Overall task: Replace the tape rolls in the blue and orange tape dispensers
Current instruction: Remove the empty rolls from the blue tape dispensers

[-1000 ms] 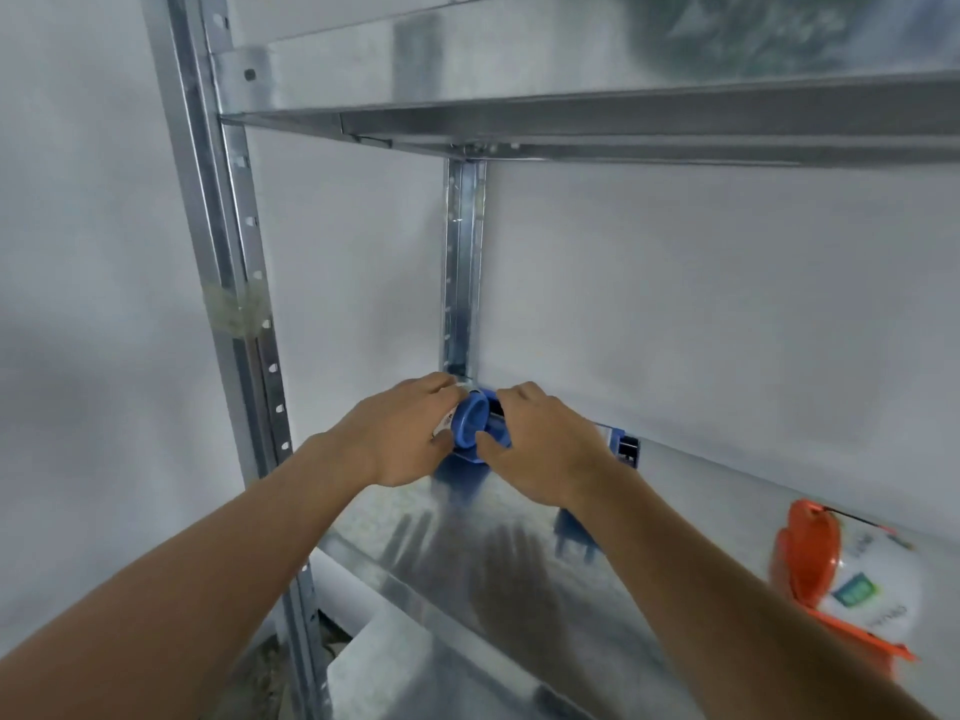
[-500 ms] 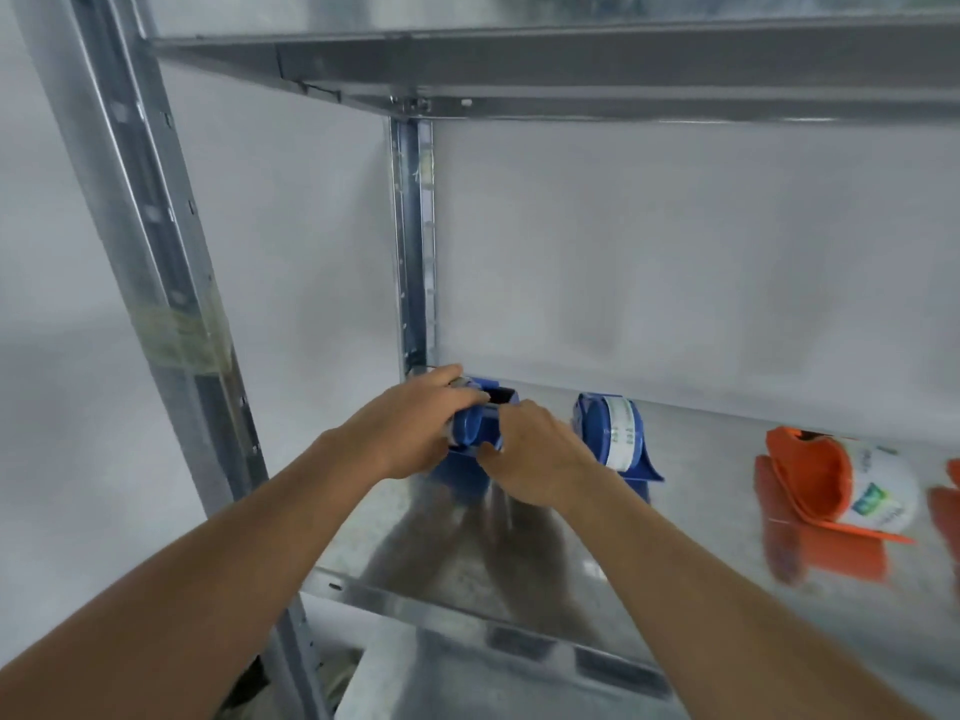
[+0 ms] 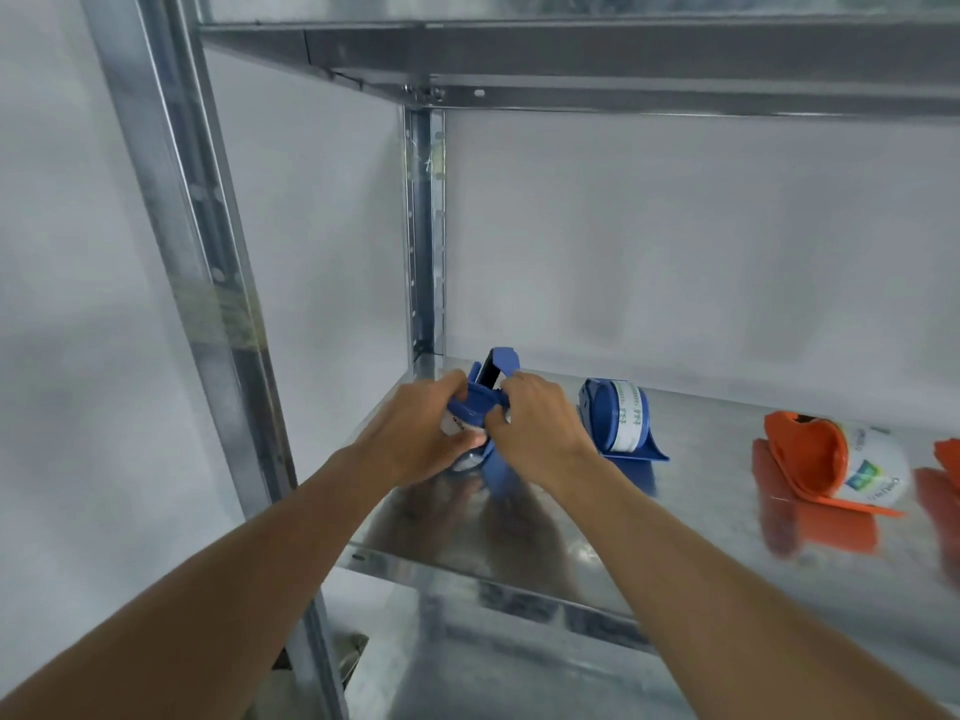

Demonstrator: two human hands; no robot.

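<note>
A blue tape dispenser [image 3: 493,387] is held just above the metal shelf [image 3: 701,553] near its back left corner. My left hand [image 3: 421,433] grips its left side, where a white tape roll [image 3: 460,423] shows under the fingers. My right hand [image 3: 535,423] grips the dispenser's right side. A second blue dispenser [image 3: 618,423] with a white roll stands on the shelf just right of my hands. An orange dispenser [image 3: 810,454] with a white labelled roll lies further right.
Another orange piece [image 3: 948,454] shows at the right edge. A steel upright [image 3: 208,283] stands at the front left and another upright [image 3: 426,241] at the back corner. An upper shelf beam [image 3: 623,54] runs overhead. A white wall closes the back.
The view has swung right and down, so more of the shelf and the orange dispenser show. Both hands have stayed on the blue dispenser, which now sits tilted with its black blade end up.
</note>
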